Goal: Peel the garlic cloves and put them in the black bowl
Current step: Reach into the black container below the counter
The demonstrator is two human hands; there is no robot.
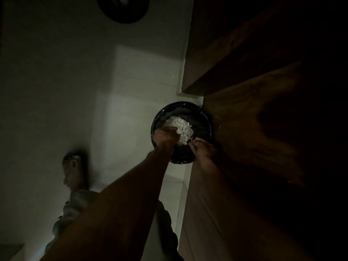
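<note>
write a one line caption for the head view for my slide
Dim head view: left hand and right hand reach over a black-lined bin holding pale garlic skins, beside wooden cabinets.

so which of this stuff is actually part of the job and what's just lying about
Part of the job:
- black bin lined with a bag
- white garlic skins heaped inside it
- left hand reaching into the bin
- right hand at the bin's near rim

Just there:
- dark round object at the top edge
- wooden cabinet
- pale tiled floor
- sandalled foot
</note>
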